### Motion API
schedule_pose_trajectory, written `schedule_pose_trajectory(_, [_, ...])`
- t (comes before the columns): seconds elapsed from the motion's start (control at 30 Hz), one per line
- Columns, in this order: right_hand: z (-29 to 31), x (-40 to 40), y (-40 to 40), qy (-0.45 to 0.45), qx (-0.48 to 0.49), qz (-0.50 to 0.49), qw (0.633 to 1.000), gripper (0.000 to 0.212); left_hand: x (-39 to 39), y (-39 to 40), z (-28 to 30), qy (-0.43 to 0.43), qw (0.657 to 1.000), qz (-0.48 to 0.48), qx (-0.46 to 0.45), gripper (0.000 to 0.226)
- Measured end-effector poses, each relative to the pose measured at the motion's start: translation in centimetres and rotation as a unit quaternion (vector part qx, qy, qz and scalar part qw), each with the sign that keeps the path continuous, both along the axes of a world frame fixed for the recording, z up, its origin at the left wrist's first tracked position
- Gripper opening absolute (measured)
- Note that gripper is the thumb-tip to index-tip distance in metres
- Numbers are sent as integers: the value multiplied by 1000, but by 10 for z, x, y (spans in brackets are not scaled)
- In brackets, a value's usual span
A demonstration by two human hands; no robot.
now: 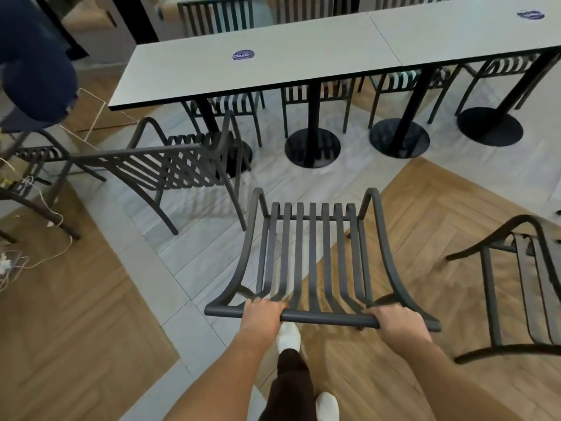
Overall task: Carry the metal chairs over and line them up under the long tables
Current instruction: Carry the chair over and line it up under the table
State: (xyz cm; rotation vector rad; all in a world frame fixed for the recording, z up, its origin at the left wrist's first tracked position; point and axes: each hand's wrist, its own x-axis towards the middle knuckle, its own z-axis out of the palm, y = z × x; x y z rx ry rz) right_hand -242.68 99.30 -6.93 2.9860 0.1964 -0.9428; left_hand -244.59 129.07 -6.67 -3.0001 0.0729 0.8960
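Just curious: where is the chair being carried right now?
In the head view, low centre: the carried chair is gripped by the left hand and right hand, short of the long table.

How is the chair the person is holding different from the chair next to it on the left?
The held chair is gripped at its top rail by the left hand and right hand; nobody touches the left chair. The held chair faces the long table; the left chair is turned sideways. The held chair stands farther from the table than the left chair. Both are dark metal with slats.
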Motion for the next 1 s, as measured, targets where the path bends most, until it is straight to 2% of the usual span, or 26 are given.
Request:
schedule_pose_trajectory(0.33, [2, 120, 15, -11, 3, 30, 999, 51, 115, 15, -2, -8, 1000, 10, 0, 42])
schedule_pose_trajectory(0.63, [0, 247, 21, -18, 17, 4, 1000, 46, 243, 21, -8, 17, 1000, 21, -13, 49])
schedule_pose_trajectory(1.0, [-1, 380, 4, -22, 10, 43, 999, 48, 369, 5, -10, 26, 999, 33, -7, 49])
